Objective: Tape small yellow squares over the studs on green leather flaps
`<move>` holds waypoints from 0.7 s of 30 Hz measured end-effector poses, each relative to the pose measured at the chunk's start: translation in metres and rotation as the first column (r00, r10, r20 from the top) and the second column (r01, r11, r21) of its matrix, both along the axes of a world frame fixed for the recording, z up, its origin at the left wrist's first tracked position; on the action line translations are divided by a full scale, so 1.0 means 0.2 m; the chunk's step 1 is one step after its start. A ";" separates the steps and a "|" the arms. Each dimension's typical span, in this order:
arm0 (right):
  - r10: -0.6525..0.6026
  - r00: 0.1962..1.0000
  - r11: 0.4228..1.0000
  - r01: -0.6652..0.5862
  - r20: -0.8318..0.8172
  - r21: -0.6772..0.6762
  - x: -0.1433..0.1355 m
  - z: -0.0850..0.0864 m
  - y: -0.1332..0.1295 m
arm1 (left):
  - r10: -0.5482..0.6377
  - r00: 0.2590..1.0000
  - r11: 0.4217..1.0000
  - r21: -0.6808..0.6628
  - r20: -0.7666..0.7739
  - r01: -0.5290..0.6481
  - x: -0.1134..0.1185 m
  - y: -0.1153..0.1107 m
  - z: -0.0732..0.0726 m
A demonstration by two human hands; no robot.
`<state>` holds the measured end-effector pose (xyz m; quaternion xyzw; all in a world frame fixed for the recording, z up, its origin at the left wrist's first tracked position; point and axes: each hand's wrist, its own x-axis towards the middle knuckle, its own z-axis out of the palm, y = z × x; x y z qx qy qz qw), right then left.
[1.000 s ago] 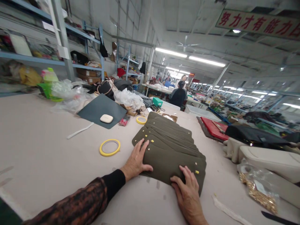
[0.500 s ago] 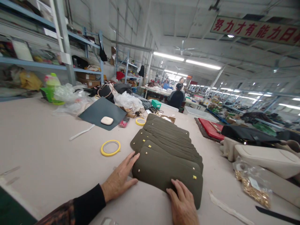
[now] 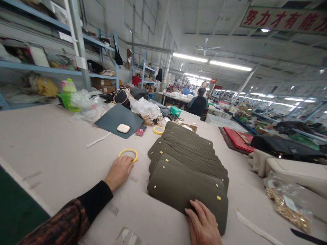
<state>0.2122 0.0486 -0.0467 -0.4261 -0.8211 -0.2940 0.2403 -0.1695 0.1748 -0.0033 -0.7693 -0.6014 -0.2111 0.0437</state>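
Note:
My left hand (image 3: pixel 119 172) has its fingers closed over the near rim of a roll of yellow tape (image 3: pixel 135 155) lying flat on the table. My right hand (image 3: pixel 203 221) rests with outstretched fingers on the near edge of the front olive-green panel (image 3: pixel 184 192). This panel has rounded corners, small metal studs and a bit of yellow tape at its right end. Behind it, a row of similar overlapping panels (image 3: pixel 189 146) runs away from me, with small yellow tape bits on some left corners.
A second yellow tape roll (image 3: pixel 158 130) lies beyond the panels' left side. A dark sheet (image 3: pixel 116 119) carries a white rounded case (image 3: pixel 123 128). To the right are a bag of gold-coloured hardware (image 3: pixel 290 207) and pale bag pieces (image 3: pixel 293 170). A person (image 3: pixel 198 103) sits farther back.
My left hand has moved from the left edge of the front panel, left and forward to the tape roll. My right hand stays on the panel. The camera view has shifted slightly.

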 end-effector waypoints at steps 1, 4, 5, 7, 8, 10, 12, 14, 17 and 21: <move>0.001 1.000 1.000 -0.001 0.001 0.004 0.00 0.00 0.00 | 0.014 1.000 1.000 0.002 0.007 -0.014 0.00 0.01 0.00; 0.008 1.000 1.000 -0.008 0.015 0.015 0.00 0.00 -0.01 | 0.038 0.999 0.999 0.010 0.035 -0.038 0.00 0.01 0.03; 0.016 1.000 1.000 -0.016 0.020 0.022 0.00 0.00 -0.02 | 0.031 0.998 0.999 0.011 0.048 -0.032 0.01 0.00 0.04; 0.036 0.999 0.999 -0.036 0.023 0.035 0.01 0.01 -0.03 | -0.008 0.997 1.000 0.010 0.079 0.007 0.03 -0.03 0.07; 0.039 0.999 0.999 -0.039 0.016 0.036 0.01 0.01 -0.04 | -0.035 0.995 0.999 0.013 0.094 0.034 0.06 -0.06 0.09; 0.025 1.000 0.999 -0.025 -0.010 0.025 0.00 0.02 -0.06 | -0.095 0.984 0.995 -0.004 0.153 0.097 0.12 -0.13 0.14; -0.001 0.999 1.000 0.001 -0.045 0.001 0.00 0.04 -0.08 | -0.145 0.947 0.981 -0.085 0.287 0.176 0.20 -0.21 0.17; -0.035 0.994 0.999 0.033 -0.102 -0.023 -0.01 0.06 -0.12 | -0.128 0.900 0.952 -0.201 0.417 0.229 0.28 -0.28 0.19; -0.100 0.975 0.994 0.088 -0.200 -0.068 -0.04 0.10 -0.18 | -0.047 0.858 0.925 -0.301 0.512 0.230 0.35 -0.32 0.17; -0.142 0.946 0.985 0.106 -0.292 -0.134 -0.10 0.12 -0.26 | 0.016 0.804 0.905 -0.350 0.594 0.241 0.38 -0.32 0.08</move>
